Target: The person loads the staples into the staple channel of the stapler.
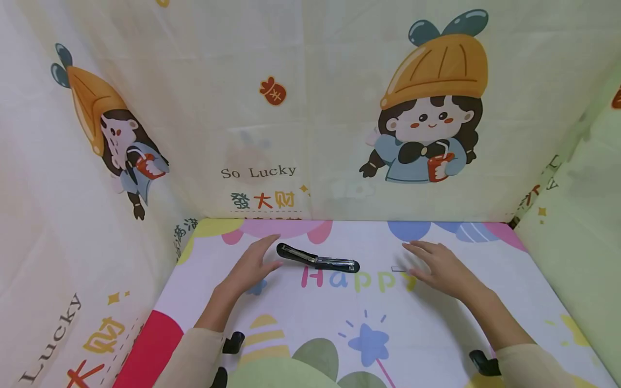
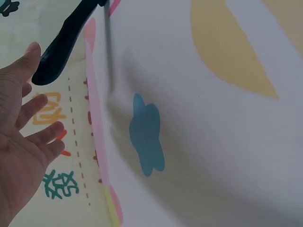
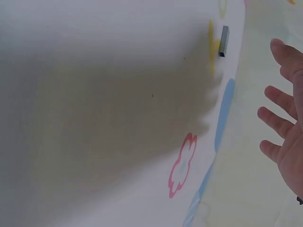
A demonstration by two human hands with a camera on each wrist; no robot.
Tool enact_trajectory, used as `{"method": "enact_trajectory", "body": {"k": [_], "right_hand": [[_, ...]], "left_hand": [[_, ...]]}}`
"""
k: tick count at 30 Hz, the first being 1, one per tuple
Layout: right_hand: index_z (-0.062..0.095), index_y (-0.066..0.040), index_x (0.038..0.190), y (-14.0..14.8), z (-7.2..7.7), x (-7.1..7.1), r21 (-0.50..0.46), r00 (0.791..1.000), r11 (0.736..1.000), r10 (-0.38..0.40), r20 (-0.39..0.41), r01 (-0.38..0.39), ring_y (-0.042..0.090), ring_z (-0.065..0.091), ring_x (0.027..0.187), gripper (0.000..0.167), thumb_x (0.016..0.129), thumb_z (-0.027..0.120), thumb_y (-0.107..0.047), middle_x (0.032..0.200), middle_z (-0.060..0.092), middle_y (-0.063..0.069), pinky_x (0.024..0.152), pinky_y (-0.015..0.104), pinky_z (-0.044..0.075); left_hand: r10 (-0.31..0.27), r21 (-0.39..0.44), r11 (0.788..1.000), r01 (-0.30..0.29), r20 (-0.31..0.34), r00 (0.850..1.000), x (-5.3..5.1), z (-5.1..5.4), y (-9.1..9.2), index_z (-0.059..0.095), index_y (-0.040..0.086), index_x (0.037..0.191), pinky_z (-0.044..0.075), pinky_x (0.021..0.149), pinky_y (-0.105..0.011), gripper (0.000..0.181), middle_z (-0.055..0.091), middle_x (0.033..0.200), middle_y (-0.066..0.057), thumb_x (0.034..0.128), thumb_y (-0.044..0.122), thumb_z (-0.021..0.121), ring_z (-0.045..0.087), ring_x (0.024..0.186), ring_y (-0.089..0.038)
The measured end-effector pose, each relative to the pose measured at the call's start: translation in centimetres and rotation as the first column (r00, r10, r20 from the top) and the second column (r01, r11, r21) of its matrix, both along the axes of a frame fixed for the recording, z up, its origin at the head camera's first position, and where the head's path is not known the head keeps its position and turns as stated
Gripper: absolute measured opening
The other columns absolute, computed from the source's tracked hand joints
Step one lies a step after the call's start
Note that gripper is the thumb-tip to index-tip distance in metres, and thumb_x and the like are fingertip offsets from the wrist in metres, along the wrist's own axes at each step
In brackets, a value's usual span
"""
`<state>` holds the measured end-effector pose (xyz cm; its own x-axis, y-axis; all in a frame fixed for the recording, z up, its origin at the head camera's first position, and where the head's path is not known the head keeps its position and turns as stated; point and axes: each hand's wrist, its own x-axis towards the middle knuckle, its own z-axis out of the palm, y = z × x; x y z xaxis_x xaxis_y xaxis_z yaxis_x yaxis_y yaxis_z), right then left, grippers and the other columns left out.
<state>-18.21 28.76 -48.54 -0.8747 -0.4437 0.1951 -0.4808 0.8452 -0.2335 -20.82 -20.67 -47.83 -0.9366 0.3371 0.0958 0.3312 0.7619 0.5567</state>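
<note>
A black stapler, swung open at its hinge, lies across the upper middle of the white printed tabletop. My left hand hovers just left of it, fingers spread and loosely straight, gripping nothing. In the left wrist view, the rounded black end of the stapler shows close to the thumb; whether they touch I cannot tell. To the right, my right hand is held above the table with relaxed, parted fingers. A small grey staple strip rests on the tabletop near it, also visible as a thin strip left of the thumb.
The tabletop carries coloured prints, including the word Happy. A cream printed curtain rises along the back edge, with similar cloth at both sides. Black straps sit at the wrists, by the beige sleeves.
</note>
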Motion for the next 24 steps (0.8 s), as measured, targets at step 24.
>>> {"method": "enact_trajectory", "body": {"k": [24], "right_hand": [[0.060, -0.002, 0.142, -1.2, -2.0, -1.2, -0.132, 0.983, 0.991, -0.005, 0.185, 0.030, 0.045, 0.057, 0.130, 0.061, 0.088, 0.083, -0.019, 0.139, 0.064, 0.020, 0.109, 0.063, 0.046]], "left_hand": [[0.078, 0.357, 0.924, -0.138, 0.178, 0.981, -1.2, -1.7, 1.5, 0.061, 0.005, 0.140, 0.055, 0.105, -0.046, 0.047, 0.063, 0.142, -0.014, 0.0945, -0.001, 0.071, 0.062, 0.130, -0.036]]}}
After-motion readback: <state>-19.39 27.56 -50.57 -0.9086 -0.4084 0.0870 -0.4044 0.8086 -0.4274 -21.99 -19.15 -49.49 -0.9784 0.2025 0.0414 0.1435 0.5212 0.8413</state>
